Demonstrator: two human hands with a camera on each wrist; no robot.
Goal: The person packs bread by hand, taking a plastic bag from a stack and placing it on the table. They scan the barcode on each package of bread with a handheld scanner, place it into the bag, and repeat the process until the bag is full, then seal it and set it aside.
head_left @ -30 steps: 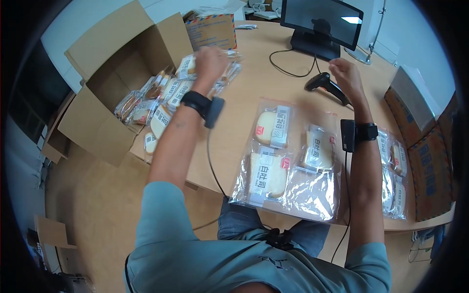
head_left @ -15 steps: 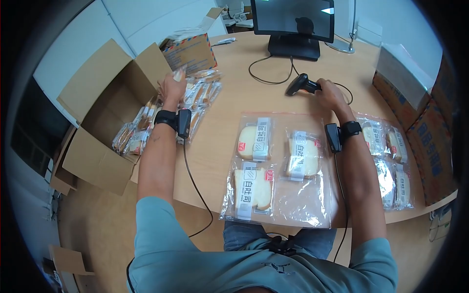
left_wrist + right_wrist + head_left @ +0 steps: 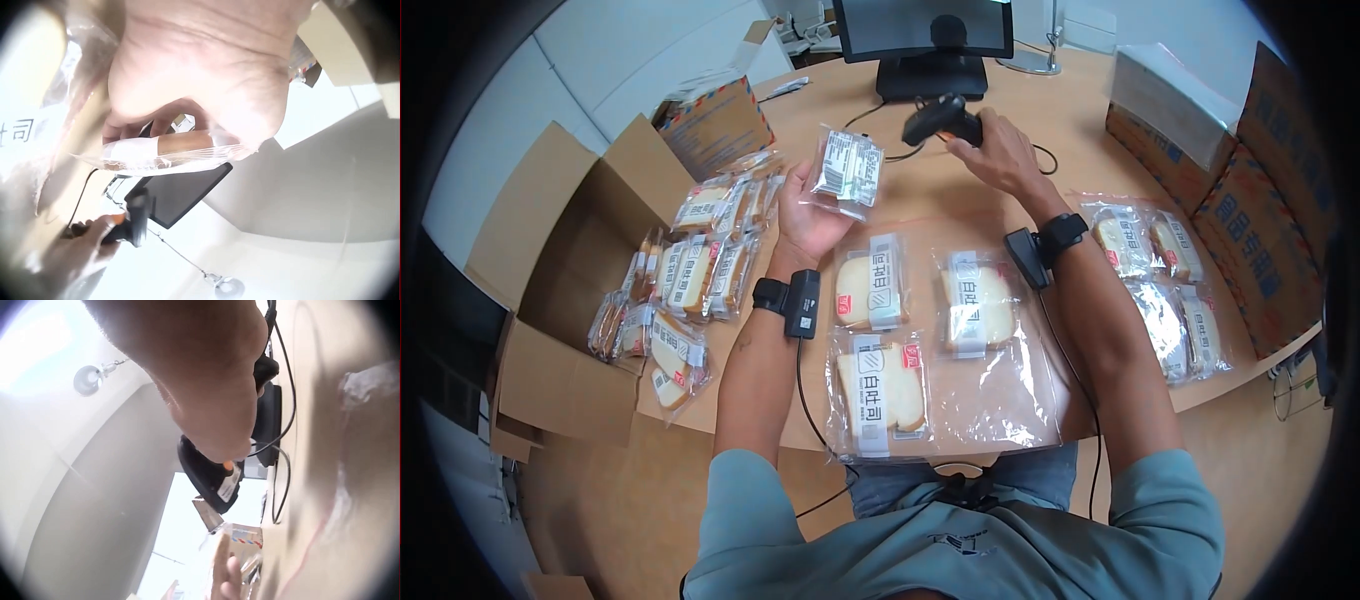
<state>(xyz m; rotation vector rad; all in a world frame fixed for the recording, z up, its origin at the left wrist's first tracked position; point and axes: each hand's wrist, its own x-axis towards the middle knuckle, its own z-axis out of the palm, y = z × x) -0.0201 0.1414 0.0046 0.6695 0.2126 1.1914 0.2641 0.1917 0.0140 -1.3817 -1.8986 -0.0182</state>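
Note:
In the head view my left hand holds a wrapped bread slice, its printed barcode side facing up. The left wrist view shows the packet edge-on between thumb and fingers. My right hand grips a black barcode scanner by its handle, its head turned toward the packet with a gap between them. Below both hands lies a large clear plastic bag with three wrapped slices on it: one upper left, one upper right and one lower left.
Several wrapped slices are piled by an open cardboard box on the left. Another clear bag with bread packets lies at right, beside printed cartons. A monitor stands at the back; the scanner's cable trails over the table.
My left hand has come from the pile toward the middle with a wrapped slice. The right hand has reached the scanner, taken hold of it and lifted it toward the left hand.

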